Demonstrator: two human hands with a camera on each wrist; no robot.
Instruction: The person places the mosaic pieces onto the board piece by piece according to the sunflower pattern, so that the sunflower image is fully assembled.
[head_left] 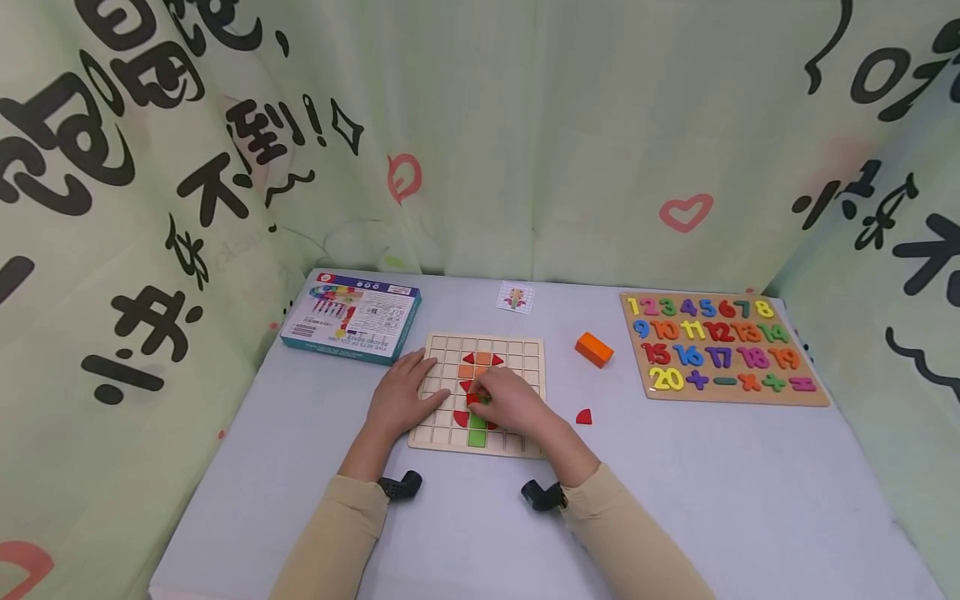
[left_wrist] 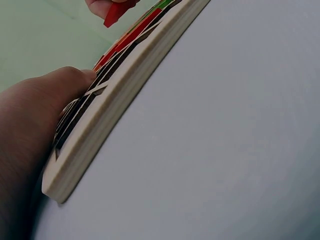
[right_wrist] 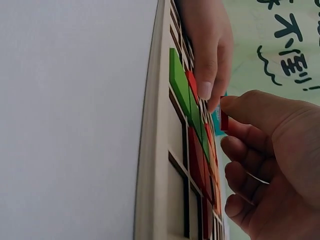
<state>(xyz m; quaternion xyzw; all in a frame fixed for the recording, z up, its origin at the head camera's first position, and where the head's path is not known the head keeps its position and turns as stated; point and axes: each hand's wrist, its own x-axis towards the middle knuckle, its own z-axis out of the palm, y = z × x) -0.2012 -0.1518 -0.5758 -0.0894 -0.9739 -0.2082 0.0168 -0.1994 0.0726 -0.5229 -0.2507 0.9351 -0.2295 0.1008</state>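
Observation:
A wooden grid board (head_left: 525, 354) lies on the table, holding orange squares (head_left: 466, 372), green squares (head_left: 477, 438) and several red pieces (head_left: 461, 418). My left hand (head_left: 399, 396) rests on the board's left side, fingers extended and thumb reaching over the grid. Above the middle of the board, my right hand (head_left: 512, 402) pinches a small red piece (right_wrist: 224, 114) between thumb and index finger. The left wrist view also catches this red piece (left_wrist: 117, 14) held clear of the board. Part of the pattern is hidden beneath the right hand.
A loose red quarter-round piece (head_left: 584, 417) and an orange block (head_left: 594, 350) lie right of the board. Behind it is a small pattern card (head_left: 515, 297). A flat box (head_left: 352, 317) sits back left, a number puzzle board (head_left: 731, 393) at right. A printed curtain surrounds the table.

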